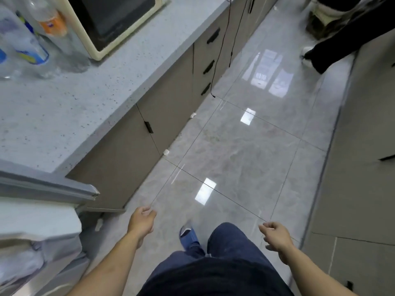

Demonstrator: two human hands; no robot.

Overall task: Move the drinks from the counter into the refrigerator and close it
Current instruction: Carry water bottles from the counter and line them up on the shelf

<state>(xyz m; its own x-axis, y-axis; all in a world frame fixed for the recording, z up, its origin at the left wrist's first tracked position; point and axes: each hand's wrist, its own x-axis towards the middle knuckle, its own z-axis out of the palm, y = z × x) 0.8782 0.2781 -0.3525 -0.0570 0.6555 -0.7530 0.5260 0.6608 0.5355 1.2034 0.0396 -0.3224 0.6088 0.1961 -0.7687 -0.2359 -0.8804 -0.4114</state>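
While both hands hang free over the floor, nothing is being carried: left hand (pixel 142 221) has fingers loosely curled, empty; right hand (pixel 275 235) same, loose curl, empty.

Drinks are on the tabletop (pixel 64 116) at about 10 o'clock of frame: a clear bottle with orange label (pixel 50 20) standing just beside the microwave (pixel 111 20), a bottle with blue label (pixel 23 41) next to it, and at least one more cut off at the left edge; count unclear, that corner is blurred.

Fridge (pixel 36 227) sits at 8 o'clock; its door (pixel 49 185) looks swung open, edge jutting toward the cabinets. Something pale shows inside, too blurred to identify.

Step, as I read it: between trips, person standing mid-aisle, facing along the cabinets. Bottles remain out, so task is not done.

Next move calls for a turn and reach up-left toward 10 o'clock, one bottle per hand, gripped round the body; they stand close together, so knocking a neighbour is the risk. Door closes last.

Second person's legs (pixel 333 45) at 2 o'clock, well apart.
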